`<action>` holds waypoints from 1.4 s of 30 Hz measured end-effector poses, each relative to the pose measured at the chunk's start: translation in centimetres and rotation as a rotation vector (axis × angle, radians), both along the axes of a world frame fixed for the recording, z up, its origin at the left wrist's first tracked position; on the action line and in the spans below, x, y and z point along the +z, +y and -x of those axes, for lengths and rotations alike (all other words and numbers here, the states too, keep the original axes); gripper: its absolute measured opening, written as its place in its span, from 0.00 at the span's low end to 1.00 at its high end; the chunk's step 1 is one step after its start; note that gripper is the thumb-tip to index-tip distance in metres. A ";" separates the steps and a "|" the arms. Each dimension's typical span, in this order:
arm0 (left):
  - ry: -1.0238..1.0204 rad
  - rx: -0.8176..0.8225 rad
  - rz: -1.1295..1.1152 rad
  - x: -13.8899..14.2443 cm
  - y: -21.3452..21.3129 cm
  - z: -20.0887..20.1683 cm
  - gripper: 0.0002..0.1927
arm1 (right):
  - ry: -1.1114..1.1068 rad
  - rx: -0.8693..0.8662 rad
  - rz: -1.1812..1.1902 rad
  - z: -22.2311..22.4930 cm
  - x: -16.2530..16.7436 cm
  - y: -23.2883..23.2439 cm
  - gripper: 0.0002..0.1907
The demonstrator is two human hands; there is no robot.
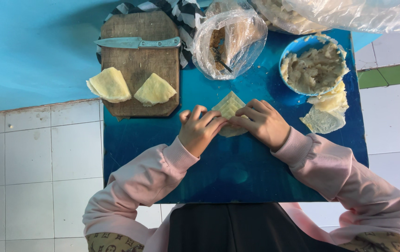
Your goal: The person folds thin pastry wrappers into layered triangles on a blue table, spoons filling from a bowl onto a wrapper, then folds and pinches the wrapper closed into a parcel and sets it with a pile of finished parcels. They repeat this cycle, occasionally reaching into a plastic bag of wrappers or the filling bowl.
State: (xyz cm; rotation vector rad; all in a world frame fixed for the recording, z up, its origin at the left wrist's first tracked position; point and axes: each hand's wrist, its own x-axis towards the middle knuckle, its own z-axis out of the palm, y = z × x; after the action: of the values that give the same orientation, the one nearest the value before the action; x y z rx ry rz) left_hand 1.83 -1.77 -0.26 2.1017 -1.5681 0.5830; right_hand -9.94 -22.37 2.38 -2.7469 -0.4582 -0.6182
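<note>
Head view: I see left hand (200, 131) and right hand (263, 123) both down on pale wrapper (229, 106), mid blue table (237, 177), fingers curled, pinching its near edge into fold. I count two folded pieces (110, 84) done, on and beside wooden board (139, 60), knife (137, 43) at top. Bowl of filling (314, 70) looks well stocked, spare wrappers (326, 112) beside it, so I judge plenty left.

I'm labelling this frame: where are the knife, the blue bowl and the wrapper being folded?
knife (137, 43), head view, where blade meets handle.
blue bowl (298, 45), head view, its upper left rim.
wrapper (229, 105), head view, bare part above the fingers.
</note>
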 end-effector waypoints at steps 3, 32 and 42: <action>0.009 -0.016 0.012 0.3 0.1 0.0 0.11 | 0.000 -0.002 -0.038 0.0 0.0 0.1 0.14; 0.159 0.038 0.030 2.0 1.0 0.2 0.23 | -0.048 -0.106 -0.130 -0.7 0.3 0.1 0.16; 0.142 0.020 -0.005 2.1 2.5 1.5 0.18 | 0.006 -0.169 -0.243 -2.1 -0.3 -0.4 0.11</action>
State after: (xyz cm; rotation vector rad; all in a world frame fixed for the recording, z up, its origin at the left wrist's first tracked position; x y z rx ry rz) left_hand 0.37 0.74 1.82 2.1153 -1.4724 0.4271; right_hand -7.89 -22.74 2.03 -2.5696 -0.1380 -0.6587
